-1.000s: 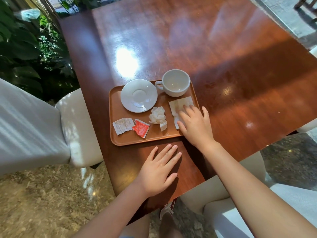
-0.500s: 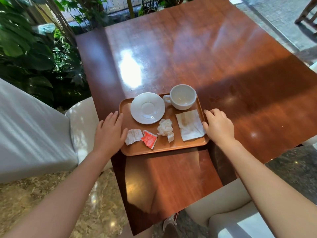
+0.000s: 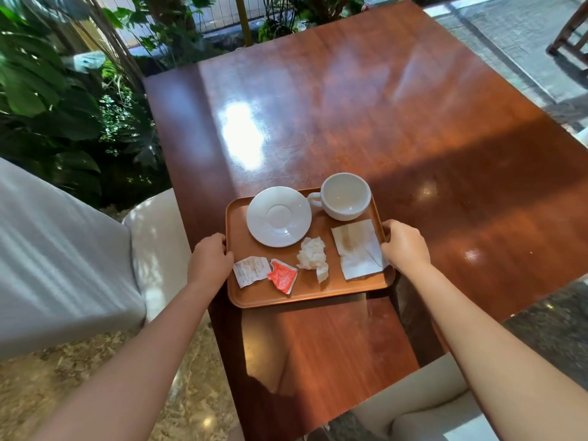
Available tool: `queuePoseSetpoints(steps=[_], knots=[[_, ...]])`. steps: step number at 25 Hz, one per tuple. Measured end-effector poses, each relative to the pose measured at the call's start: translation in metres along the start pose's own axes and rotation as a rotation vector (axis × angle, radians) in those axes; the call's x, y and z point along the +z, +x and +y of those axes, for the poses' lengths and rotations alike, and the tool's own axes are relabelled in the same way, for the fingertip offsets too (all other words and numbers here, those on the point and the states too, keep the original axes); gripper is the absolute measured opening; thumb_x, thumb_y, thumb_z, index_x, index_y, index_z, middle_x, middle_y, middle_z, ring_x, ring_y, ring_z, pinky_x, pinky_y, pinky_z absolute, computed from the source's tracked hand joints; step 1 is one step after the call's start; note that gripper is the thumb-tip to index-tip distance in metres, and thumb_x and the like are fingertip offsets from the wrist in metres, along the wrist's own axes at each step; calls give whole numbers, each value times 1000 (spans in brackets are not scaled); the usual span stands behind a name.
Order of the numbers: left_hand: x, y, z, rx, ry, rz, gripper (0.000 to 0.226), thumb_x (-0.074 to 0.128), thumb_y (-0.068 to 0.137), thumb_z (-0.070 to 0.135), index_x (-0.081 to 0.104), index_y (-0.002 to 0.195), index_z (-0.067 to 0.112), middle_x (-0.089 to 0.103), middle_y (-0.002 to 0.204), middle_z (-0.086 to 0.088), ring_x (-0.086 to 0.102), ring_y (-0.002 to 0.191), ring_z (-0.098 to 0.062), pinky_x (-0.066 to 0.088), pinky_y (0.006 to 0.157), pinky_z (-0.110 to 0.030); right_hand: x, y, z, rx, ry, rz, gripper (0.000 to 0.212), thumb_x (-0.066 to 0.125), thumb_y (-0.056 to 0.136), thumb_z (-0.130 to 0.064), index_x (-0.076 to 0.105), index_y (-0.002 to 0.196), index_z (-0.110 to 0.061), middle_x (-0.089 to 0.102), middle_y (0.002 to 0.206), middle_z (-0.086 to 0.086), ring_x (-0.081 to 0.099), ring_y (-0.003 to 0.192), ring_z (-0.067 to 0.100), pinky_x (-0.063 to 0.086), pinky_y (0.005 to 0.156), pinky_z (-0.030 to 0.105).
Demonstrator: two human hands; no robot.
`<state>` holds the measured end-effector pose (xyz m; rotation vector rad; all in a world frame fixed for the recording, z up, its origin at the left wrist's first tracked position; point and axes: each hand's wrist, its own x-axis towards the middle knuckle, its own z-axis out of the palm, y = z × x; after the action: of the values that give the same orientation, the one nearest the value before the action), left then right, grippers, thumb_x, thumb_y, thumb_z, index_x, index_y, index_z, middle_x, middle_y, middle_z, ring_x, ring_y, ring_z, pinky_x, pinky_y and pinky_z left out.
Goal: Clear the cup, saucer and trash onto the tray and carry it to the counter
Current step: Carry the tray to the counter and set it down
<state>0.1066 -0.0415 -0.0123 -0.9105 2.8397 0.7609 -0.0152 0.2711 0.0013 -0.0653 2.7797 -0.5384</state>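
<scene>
A brown tray (image 3: 318, 296) sits near the front left of the wooden table (image 3: 366, 122). On it are a white saucer (image 3: 279, 216), an empty white cup (image 3: 346, 196), a stained napkin (image 3: 358, 249), a crumpled tissue (image 3: 313, 257), a torn red packet (image 3: 282, 276) and a torn white packet (image 3: 249, 270). My left hand (image 3: 210, 261) grips the tray's left edge. My right hand (image 3: 404, 246) grips its right edge, fingers curled over the rim beside the napkin.
White cushioned seats stand to the left (image 3: 159, 246) and at the lower right (image 3: 423, 405). Green plants (image 3: 63, 106) line the table's left side. A wooden chair leg (image 3: 569, 30) shows at the far right on the paved floor.
My left hand left the table front and closed on the tray's left edge. My right hand came off the napkin and closed on the right edge.
</scene>
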Motion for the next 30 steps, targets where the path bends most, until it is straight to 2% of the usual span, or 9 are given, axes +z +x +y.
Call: queuePoseSetpoints(steps=[3,5,8,16,19,22,26,30], knots=[[-5,6,0,-137,-135,-87,24,66,78,7,67,101,1,69,92,-15,64,86,-30,51,76,-35,-1,6,4,48,46,-58,35,53,79,0,59,110,-14,67,97,12,59,94,35,47,75,37],[-8,8,-5,-156,-198,-162,26,68,78,7,65,104,2,68,92,-14,65,85,-29,55,81,-41,-1,8,8,54,79,-101,36,54,78,-1,56,111,-15,64,88,6,57,86,30,46,73,36],[-11,8,-13,-156,-297,-182,21,66,80,5,62,100,7,66,95,-13,63,87,-28,55,83,-45,-2,11,10,44,126,-142,34,54,77,0,55,109,-12,58,77,0,57,83,26,50,73,39],[-22,-14,-31,-105,-392,-144,20,65,82,5,60,100,11,64,93,-7,61,86,-23,52,79,-37,-3,-1,9,9,191,-247,33,54,77,-1,49,109,-9,58,76,3,57,75,25,46,63,36],[-42,-23,-33,-90,-423,-122,19,65,82,6,58,97,16,62,87,-1,62,84,-20,53,76,-34,-15,-11,2,-29,245,-261,29,51,77,1,51,103,-9,55,68,1,53,64,20,45,59,37],[-68,-40,-34,-94,-454,-85,19,64,83,5,58,98,14,62,88,-4,62,84,-21,54,75,-35,-39,-26,-18,-100,277,-254,26,50,75,3,53,98,-9,55,66,2,52,60,18,47,58,38],[-109,-78,-42,-98,-543,-13,20,62,83,-1,58,97,13,63,86,-5,62,80,-19,50,62,-22,-77,-51,-56,-189,333,-290,27,51,72,12,54,94,-3,48,61,6,47,52,19,45,46,31],[-152,-132,-61,-127,-592,83,18,61,83,-5,59,97,6,63,83,-9,62,72,-16,51,53,-15,-102,-82,-97,-286,338,-363,28,51,72,17,55,94,0,48,62,7,48,53,19,46,47,30]])
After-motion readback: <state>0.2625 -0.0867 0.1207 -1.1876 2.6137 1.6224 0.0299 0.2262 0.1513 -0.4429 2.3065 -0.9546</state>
